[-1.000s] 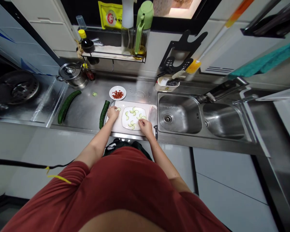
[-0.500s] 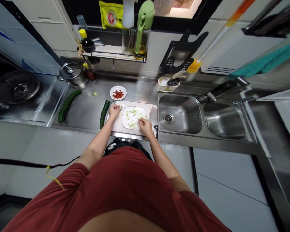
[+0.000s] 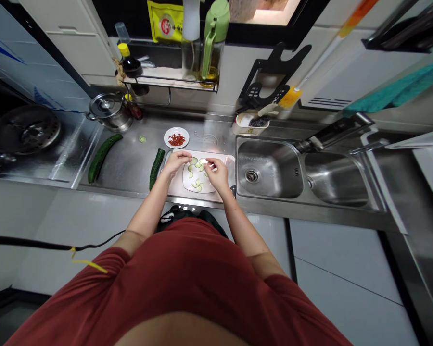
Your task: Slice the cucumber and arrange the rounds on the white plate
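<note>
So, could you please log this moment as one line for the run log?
left hand: over white plate | right hand: pinching pale slice | plate: cucumber slices | beside board: cut cucumber

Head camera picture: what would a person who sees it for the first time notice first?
First, the two hands, left hand and right hand, meet over a white plate of pale cucumber slices on the cutting board, just left of the sink. Next, two dark green cucumbers lie on the steel counter: a half cucumber beside the board and a whole cucumber farther left. Behind the board sits a small dish of red pieces.
</note>
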A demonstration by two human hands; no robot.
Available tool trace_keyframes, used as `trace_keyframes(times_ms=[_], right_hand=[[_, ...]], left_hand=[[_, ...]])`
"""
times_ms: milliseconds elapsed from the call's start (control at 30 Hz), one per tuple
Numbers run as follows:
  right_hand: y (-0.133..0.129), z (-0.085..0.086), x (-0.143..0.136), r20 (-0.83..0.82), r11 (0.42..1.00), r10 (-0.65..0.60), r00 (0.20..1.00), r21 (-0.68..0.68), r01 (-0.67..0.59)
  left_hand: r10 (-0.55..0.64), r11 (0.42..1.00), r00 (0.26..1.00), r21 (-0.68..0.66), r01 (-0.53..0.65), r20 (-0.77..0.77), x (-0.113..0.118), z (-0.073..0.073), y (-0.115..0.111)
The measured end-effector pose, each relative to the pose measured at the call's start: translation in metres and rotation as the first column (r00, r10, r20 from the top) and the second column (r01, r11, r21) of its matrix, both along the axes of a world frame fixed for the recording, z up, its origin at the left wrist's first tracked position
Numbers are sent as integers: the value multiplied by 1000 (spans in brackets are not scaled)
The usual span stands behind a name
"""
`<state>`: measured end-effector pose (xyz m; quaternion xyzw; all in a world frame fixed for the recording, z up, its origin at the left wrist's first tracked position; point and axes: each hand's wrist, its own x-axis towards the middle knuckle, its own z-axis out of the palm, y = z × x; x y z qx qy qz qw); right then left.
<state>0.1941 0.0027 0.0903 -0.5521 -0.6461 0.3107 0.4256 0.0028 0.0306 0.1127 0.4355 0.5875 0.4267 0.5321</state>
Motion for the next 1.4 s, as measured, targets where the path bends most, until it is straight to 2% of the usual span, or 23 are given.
trace_keyframes(times_ms=[200, 400, 600, 733, 867, 933, 1033, 1167, 1400], right_hand=[[4, 17, -10, -137, 997, 79, 987, -11, -81], [5, 17, -16, -190, 994, 104, 976, -7, -107], [5, 16, -18, -192, 992, 108, 975, -47, -119], [6, 16, -19, -262, 989, 106, 959, -71, -129], [7, 20, -17, -386, 979, 73, 920, -149, -140], [7, 23, -16, -440, 970, 46, 897, -197, -146], [8, 25, -14, -501, 957, 13, 865, -243, -155], [9, 27, -13, -529, 953, 9, 849, -253, -169], [8, 28, -10, -517, 944, 35, 855, -265, -199]], left_hand=[[-88, 996, 995, 35, 86, 52, 6, 16, -5], [-134, 990, 981, 52, 128, 138, 8, 19, -8], [-154, 988, 978, 44, 149, 138, 10, 17, -8], [-178, 984, 973, 44, 173, 147, 11, 21, -10], [-128, 992, 984, 8, 128, 126, 10, 25, -12], [-90, 995, 982, -32, 97, 166, 10, 23, -14], [-73, 986, 946, -118, 115, 316, 12, 15, -19], [-88, 945, 877, -238, 223, 473, 19, 7, -26], [-5, 857, 759, -389, 339, 651, 25, 10, -26]])
